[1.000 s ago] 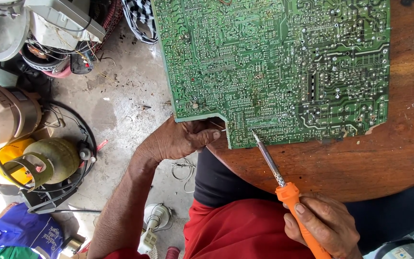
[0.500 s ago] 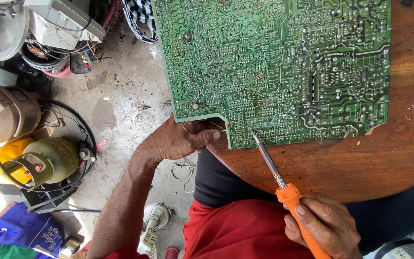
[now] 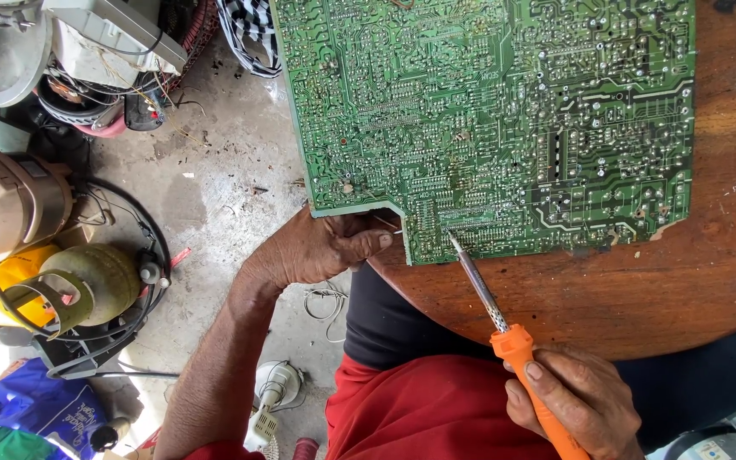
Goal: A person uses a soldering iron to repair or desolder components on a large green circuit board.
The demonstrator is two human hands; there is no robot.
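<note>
**Soldering iron tip set on the near edge of a green circuit board**

Round reddish wooden table (image 3: 683, 281) fills the right of the view, seen from above, with a cluttered concrete floor (image 3: 215, 187) to the left.

Fingers of the right hand (image 3: 568, 400) are wrapped tight around the orange handle of a soldering iron (image 3: 504, 328), low at 5 o'clock. Its metal shaft slants up toward 11 o'clock, and the tip meets the solder side of the large green circuit board (image 3: 496, 119) near its lower edge.

Fingers of the left hand (image 3: 317, 249) curl together under a notch in the board's near left corner, thumb pressing on it, apparently steadying the board, which overhangs the table edge on that side.

Farther out, at 9 o'clock, lie a green gas cylinder (image 3: 95, 277), black cables and old appliances. A white plug (image 3: 270, 396) lies by the red-clothed lap. Nothing blocks the iron's tip.
</note>
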